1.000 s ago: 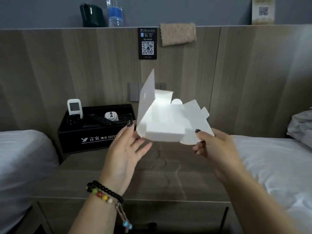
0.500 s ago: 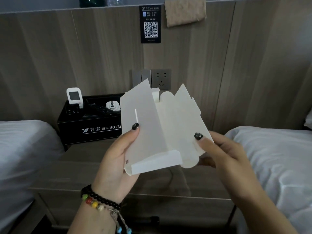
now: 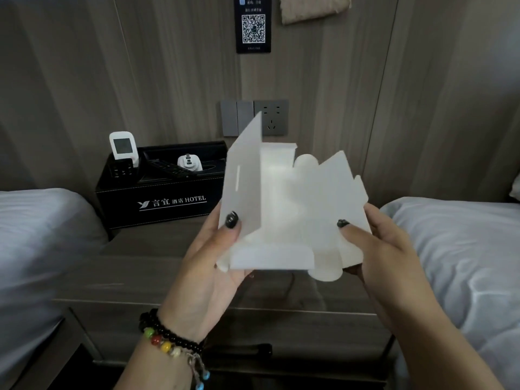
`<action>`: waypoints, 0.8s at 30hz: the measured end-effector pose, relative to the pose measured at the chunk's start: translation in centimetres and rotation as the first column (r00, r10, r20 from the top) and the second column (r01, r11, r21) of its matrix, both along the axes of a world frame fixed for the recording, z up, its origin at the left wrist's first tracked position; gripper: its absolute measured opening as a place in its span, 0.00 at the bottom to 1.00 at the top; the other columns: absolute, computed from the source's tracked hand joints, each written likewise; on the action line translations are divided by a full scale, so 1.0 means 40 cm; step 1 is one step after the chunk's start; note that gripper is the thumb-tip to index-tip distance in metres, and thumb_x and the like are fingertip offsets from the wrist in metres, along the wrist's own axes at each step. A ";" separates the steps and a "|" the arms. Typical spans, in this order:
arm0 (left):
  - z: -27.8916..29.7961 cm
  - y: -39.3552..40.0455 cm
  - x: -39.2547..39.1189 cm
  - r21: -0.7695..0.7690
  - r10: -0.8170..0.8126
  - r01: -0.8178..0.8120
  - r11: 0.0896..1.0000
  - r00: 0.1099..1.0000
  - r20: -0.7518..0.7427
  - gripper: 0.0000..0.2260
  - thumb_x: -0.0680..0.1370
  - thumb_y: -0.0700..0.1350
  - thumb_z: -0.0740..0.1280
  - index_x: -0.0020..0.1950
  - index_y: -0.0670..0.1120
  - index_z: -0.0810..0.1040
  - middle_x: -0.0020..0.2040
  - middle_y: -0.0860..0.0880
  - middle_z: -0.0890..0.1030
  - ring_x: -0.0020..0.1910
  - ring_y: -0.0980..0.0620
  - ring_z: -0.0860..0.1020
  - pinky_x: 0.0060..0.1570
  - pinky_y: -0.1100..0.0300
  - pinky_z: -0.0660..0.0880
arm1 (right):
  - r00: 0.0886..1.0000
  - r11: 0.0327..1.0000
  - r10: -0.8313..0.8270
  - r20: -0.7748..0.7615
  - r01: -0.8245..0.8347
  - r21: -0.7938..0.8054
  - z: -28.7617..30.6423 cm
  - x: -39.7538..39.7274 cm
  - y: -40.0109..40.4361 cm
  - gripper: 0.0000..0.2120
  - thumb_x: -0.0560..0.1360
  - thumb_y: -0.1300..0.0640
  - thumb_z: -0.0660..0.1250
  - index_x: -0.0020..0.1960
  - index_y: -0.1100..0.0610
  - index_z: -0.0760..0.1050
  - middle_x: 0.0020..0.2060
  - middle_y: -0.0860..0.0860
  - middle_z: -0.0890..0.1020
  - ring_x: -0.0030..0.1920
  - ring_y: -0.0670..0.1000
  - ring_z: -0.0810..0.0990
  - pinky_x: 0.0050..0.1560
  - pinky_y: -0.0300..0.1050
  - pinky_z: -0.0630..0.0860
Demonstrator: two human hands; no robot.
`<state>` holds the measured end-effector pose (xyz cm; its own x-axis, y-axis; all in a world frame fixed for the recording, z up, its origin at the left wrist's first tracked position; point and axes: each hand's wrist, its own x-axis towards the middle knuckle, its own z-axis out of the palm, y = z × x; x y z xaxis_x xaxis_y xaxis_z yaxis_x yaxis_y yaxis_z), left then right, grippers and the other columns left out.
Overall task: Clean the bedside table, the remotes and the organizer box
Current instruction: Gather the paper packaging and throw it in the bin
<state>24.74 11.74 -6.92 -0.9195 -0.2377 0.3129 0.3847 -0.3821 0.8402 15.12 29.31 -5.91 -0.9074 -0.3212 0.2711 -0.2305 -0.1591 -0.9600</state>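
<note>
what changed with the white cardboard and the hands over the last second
Both hands, left hand and right hand, turned the unfolded white carton and drew it closer, left thumb now pressing its raised flap. The black organizer box and its remotes stayed put.

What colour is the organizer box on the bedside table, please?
Black, with white hotel lettering on the front of the organizer box, seen in the head view.

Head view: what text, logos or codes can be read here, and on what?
"言宜 酒店 HOTEL", with a bird-like logo: front of the black organizer box.
QR code on the black wall sign; its small lines of text are too blurred to read.
White cardboard held in both hands: no print visible.
</note>
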 end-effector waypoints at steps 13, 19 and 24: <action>-0.006 -0.016 0.003 -0.184 0.148 -0.155 0.971 0.987 -0.055 0.47 0.59 0.64 0.77 0.73 0.48 0.67 0.67 0.46 0.76 0.66 0.44 0.75 0.65 0.40 0.69 | 0.932 0.922 0.330 -0.147 -0.352 -0.161 0.018 -0.018 0.053 0.38 0.66 0.53 0.77 0.72 0.52 0.66 0.64 0.52 0.78 0.63 0.56 0.78 0.50 0.46 0.80; -0.012 -0.024 0.017 -0.229 0.105 -0.097 0.969 0.994 0.024 0.44 0.60 0.69 0.73 0.69 0.46 0.73 0.66 0.42 0.77 0.65 0.41 0.75 0.61 0.41 0.73 | 0.938 0.832 0.346 -0.017 -0.315 -0.457 0.025 -0.023 0.072 0.48 0.59 0.41 0.78 0.73 0.56 0.64 0.58 0.52 0.81 0.56 0.54 0.82 0.47 0.48 0.81; -0.028 -0.013 0.009 -0.273 0.141 -0.114 0.955 0.987 0.082 0.42 0.61 0.72 0.69 0.66 0.47 0.75 0.64 0.43 0.78 0.65 0.42 0.76 0.66 0.36 0.68 | 0.966 0.911 0.245 -0.077 -0.257 -0.322 0.008 -0.009 0.060 0.21 0.70 0.43 0.66 0.60 0.51 0.80 0.54 0.54 0.83 0.55 0.55 0.81 0.51 0.48 0.77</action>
<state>25.11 11.22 -8.05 -0.9167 -0.2751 0.2896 0.3251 -0.0925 0.9411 14.76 31.72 -5.57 -0.7965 -0.4256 0.4295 -0.1736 -0.5195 -0.8366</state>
